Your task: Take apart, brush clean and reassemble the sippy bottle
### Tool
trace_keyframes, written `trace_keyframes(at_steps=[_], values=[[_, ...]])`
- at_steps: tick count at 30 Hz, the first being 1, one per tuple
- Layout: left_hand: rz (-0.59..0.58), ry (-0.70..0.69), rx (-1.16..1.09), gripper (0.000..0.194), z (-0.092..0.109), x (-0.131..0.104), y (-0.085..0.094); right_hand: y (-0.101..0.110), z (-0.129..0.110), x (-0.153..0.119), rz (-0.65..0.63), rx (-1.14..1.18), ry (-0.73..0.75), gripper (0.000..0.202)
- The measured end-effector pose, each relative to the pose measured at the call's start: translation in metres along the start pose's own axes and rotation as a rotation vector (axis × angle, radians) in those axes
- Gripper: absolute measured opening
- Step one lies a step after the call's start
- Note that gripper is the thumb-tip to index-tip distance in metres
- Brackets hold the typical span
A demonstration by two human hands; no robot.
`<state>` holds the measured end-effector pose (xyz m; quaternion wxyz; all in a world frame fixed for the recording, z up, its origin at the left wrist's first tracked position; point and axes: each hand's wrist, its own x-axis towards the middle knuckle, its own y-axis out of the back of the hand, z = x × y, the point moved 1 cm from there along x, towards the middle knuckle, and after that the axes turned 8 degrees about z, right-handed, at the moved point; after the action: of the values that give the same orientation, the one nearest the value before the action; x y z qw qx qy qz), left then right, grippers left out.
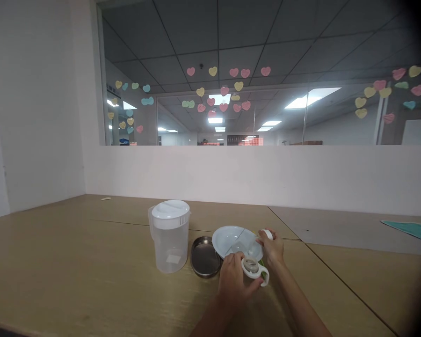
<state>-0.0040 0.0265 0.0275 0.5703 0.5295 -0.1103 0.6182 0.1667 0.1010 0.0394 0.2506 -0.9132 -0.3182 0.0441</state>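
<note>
My left hand (233, 278) is closed around a clear-necked container with a white looped handle collar (251, 266), its open mouth facing me. Its body is mostly hidden, so I cannot tell its full shape. Pinched in the fingers of my right hand (273, 248) is a white cap (267, 234), held apart from the container's mouth. Just beyond both hands lies a pale blue oval bowl (224, 236), with clear and whitish pieces in it that are hard to make out. Something thin and green shows partly under the bowl's right side.
A lidded translucent pitcher (171, 243) stands left of the bowl. Between them is a dark metal oval dish (205, 257). A teal cloth (412, 229) lies at the far right of the wooden table (91, 271). Behind runs a white wall (196, 173) below a window.
</note>
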Motion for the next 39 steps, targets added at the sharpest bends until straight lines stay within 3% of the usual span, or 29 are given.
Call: trace_keyframes(at_steps=[9, 23, 32, 39], values=[[-0.034, 0.010, -0.008, 0.046, 0.000, 0.000, 0.001, -0.007, -0.006, -0.010, -0.254, -0.002, -0.053, 0.029], [-0.029, -0.017, -0.014, 0.043, -0.007, 0.000, -0.004, -0.015, -0.010, -0.025, -0.565, -0.122, -0.096, 0.028], [0.022, -0.093, 0.016, 0.047, -0.020, 0.004, -0.013, -0.018, -0.005, -0.021, -0.616, -0.232, 0.052, 0.028], [0.041, -0.136, 0.027, 0.050, -0.033, 0.001, -0.023, -0.019, -0.004, -0.016, -0.553, -0.282, 0.174, 0.028]])
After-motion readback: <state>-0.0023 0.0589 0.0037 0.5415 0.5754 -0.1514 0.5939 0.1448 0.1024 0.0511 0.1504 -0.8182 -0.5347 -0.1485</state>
